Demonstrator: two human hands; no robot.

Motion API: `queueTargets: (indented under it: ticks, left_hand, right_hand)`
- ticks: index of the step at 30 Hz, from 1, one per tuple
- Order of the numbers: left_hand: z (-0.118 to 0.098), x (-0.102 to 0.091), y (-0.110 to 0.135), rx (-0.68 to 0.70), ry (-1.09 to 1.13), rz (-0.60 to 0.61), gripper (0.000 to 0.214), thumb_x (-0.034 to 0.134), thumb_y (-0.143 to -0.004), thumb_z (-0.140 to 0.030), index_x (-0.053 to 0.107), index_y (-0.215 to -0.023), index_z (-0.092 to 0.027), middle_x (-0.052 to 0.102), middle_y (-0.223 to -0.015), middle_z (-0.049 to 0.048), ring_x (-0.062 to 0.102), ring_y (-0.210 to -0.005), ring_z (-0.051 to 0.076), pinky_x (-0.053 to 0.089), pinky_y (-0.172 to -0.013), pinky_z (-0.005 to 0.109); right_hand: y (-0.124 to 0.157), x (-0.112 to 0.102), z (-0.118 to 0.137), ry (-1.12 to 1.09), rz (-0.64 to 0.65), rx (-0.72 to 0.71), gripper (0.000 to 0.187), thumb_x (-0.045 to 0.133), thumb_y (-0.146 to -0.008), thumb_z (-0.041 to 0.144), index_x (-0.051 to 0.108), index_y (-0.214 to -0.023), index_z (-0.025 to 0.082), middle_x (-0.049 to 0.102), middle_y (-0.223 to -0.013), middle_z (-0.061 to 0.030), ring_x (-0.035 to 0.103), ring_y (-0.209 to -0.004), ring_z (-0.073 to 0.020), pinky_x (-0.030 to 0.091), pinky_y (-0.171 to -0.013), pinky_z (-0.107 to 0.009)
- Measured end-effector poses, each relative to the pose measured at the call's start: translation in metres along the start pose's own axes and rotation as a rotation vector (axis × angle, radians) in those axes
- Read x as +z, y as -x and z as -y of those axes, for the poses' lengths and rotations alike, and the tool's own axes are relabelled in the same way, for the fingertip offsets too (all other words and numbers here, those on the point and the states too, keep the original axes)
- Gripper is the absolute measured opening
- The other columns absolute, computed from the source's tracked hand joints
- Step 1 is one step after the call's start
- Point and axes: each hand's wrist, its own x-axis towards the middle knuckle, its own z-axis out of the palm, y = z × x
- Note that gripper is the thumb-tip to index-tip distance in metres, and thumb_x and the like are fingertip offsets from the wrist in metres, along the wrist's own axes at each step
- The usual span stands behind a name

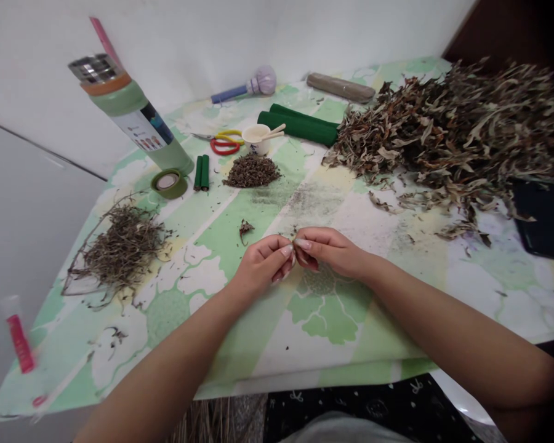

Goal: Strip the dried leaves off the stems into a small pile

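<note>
My left hand (268, 261) and my right hand (327, 249) meet at the fingertips low over the table, both closed in a pinch. A tiny bit of dried plant (294, 239) shows between them; the fingers cover most of it. One curled dried leaf (245, 229) lies just beyond my left hand. Farther off sits a small heap of crumbled leaf (252, 170). On the right spreads a large pile of dried leaves (425, 132), and a tangle of thin stems (122, 243) lies to the left.
Behind the crumbled heap stand a white cup (255, 140) with wooden sticks and scissors (226, 141). A green flask (143, 123), its lid (168, 183), two green rolls (202, 173) and a larger green roll (300, 126) surround them. A dark phone (545, 218) lies at right, a pink tube (19, 341) at left.
</note>
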Motion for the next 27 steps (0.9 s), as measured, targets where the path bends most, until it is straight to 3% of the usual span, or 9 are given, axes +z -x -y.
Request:
queueTargets:
  ticks: [22,25,27]
  left_hand:
    - [0.002,0.000,0.001,0.040,0.052,0.001,0.022,0.055,-0.079,-0.035,0.050,-0.068,-0.016,0.049,-0.051,-0.0043,0.038,-0.040,0.004,0.024,-0.038,0.017]
    - [-0.002,-0.005,0.001,0.088,0.019,-0.064,0.020,0.055,-0.079,-0.033,0.052,-0.068,-0.017,0.049,-0.051,-0.0040,0.039,-0.040,0.005,0.025,-0.038,0.018]
    - [-0.008,-0.014,-0.003,0.159,0.000,-0.169,0.018,0.056,-0.079,-0.032,0.053,-0.069,-0.017,0.050,-0.051,-0.0037,0.040,-0.040,0.006,0.025,-0.037,0.019]
  right_hand:
    - [-0.001,0.002,0.001,-0.062,-0.050,-0.021,0.024,0.046,-0.090,0.031,0.047,-0.071,0.016,0.046,-0.055,0.0041,0.040,-0.049,-0.0072,0.031,-0.049,-0.022]
    - [-0.002,0.001,0.002,-0.085,-0.078,-0.040,0.025,0.047,-0.089,0.032,0.047,-0.070,0.016,0.046,-0.055,0.0039,0.040,-0.049,-0.0070,0.031,-0.049,-0.023]
    - [-0.003,0.000,0.001,-0.097,-0.107,-0.047,0.026,0.047,-0.089,0.032,0.046,-0.069,0.016,0.046,-0.054,0.0040,0.040,-0.048,-0.0067,0.031,-0.049,-0.023]
